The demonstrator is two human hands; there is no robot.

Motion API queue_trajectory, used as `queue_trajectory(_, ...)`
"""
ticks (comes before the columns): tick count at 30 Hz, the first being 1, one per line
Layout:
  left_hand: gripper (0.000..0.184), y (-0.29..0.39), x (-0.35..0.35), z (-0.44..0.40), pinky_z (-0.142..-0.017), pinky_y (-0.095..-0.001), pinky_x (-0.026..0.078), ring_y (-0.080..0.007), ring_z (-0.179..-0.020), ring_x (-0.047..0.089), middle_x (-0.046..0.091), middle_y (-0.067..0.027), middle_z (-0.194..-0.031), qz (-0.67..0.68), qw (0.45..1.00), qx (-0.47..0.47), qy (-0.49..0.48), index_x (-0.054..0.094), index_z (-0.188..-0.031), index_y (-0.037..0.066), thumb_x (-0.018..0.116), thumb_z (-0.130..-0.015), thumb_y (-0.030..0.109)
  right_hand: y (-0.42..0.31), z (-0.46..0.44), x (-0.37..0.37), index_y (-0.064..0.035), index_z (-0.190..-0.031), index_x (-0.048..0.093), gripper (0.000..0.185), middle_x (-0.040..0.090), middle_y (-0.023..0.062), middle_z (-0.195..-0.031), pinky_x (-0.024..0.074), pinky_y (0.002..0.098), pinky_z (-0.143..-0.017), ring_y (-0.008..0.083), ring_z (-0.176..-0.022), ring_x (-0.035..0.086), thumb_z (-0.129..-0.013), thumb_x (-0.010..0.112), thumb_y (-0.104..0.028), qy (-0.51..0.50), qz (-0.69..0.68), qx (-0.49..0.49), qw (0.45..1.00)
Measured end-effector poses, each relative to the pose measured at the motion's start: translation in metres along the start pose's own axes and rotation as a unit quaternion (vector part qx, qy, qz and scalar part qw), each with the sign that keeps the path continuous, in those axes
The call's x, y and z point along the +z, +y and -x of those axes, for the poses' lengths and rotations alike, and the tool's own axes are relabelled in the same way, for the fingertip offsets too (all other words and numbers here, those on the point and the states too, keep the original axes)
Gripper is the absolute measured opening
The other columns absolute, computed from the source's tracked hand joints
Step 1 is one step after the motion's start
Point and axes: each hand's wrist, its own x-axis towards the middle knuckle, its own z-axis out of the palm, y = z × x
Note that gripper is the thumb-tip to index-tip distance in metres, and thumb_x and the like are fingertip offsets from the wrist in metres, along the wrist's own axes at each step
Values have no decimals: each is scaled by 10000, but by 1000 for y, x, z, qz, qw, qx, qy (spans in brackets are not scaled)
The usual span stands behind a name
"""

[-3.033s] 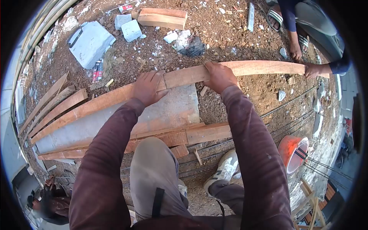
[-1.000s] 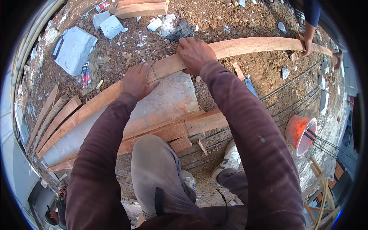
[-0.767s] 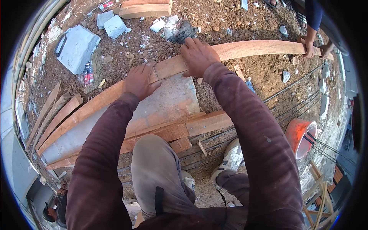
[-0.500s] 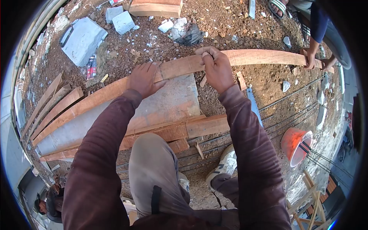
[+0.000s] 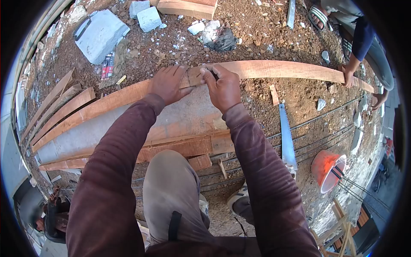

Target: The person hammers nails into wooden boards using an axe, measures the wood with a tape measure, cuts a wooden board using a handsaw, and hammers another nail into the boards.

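Note:
A long wooden plank (image 5: 291, 70) looks curved through the lens and crosses the view, with a joint line near its middle. My left hand (image 5: 167, 84) lies over the plank just left of that joint, fingers wrapped on its far edge and thumb on the near side. Right of the joint, my right hand (image 5: 222, 85) is closed in a pinch at the plank's surface; what its fingertips hold is too small to make out. A grey board (image 5: 180, 112) lies under the near side of the plank. At the right end, another person's hands (image 5: 349, 78) touch the plank.
A handsaw (image 5: 287, 137) lies right of my right forearm, near an orange bucket (image 5: 327, 170) and metal rods (image 5: 317, 119). Wood strips (image 5: 68, 109) lie at left. White blocks (image 5: 102, 36) and a timber block (image 5: 188, 7) lie beyond. Another person (image 5: 55, 218) is at lower left.
My right hand has let go of its wrap around the plank, closed into a pinch and moved left toward the joint. My left hand stays by the joint. The saw shows more fully.

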Motion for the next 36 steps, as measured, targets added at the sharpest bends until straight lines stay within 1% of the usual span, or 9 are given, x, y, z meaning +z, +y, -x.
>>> queue_trajectory(1,746,0,0,0,-1035,-450,451,-345,-1173,598,633,-181,-1240,5,1000,-3,1,527,-1388,61,747,-847,526,-1,0,0,-14,-979,726,126,705,157,-782,534,364,-632,291,-699,708,-951,692,-131,-15,7,5,1000)
queue_trajectory(4,755,1,-2,0,-1045,-447,447,-344,-1194,593,629,-183,-1261,2,1000,-9,-8,523,-1389,53,752,-843,521,14,3,10,8,-1024,719,150,723,125,-775,529,314,-611,179,-670,707,-970,691,-129,-15,-1,3,1000)
queue_trajectory(10,638,1,-2,3,-1000,-438,475,-336,-1158,617,635,-173,-1253,-9,1000,8,27,542,-1356,64,685,-894,479,18,4,8,-28,-998,692,129,708,186,-886,551,426,-663,388,-773,693,-949,697,-147,11,156,-142,977)
queue_trajectory(13,550,4,-5,5,-1007,-452,471,-352,-1176,603,622,-180,-1280,30,999,12,44,539,-1378,85,618,-950,422,15,9,14,-41,-998,670,126,700,198,-937,548,464,-687,429,-831,671,-941,696,-150,-21,163,-143,976)
queue_trajectory(17,440,-7,6,3,-1023,-475,462,-369,-1203,586,607,-171,-1313,83,994,17,66,560,-1381,123,564,-991,326,15,8,17,-43,-987,648,130,692,201,-915,544,467,-677,422,-812,674,-944,693,-157,-7,164,-146,976)
queue_trajectory(23,303,8,-7,0,-975,-468,479,-358,-1103,606,632,-131,-1226,69,973,97,198,650,-1213,91,670,-926,185,11,5,17,-45,-960,625,135,688,187,-888,539,473,-651,415,-779,674,-954,682,-167,13,157,-151,976)
queue_trajectory(26,248,16,6,-1,-918,-441,502,-342,-1045,611,645,-120,-1147,181,956,96,211,668,-1091,55,736,-857,101,9,11,16,-60,-959,605,127,685,178,-883,542,483,-654,411,-780,675,-950,669,-168,10,167,-139,976)
queue_trajectory(32,202,13,6,-1,-880,-420,518,-339,-1012,617,651,-129,-1095,157,957,125,209,662,-976,11,768,-806,31,8,24,21,-73,-964,606,112,685,149,-893,559,474,-709,380,-824,693,-880,665,-120,16,197,-154,968)
queue_trajectory(36,180,12,8,-5,-859,-419,523,-343,-991,630,655,-139,-1083,149,961,123,196,664,-971,-1,757,-819,22,9,20,19,-68,-1009,621,135,687,150,-917,559,472,-739,378,-842,695,-896,649,-135,12,213,-104,971)
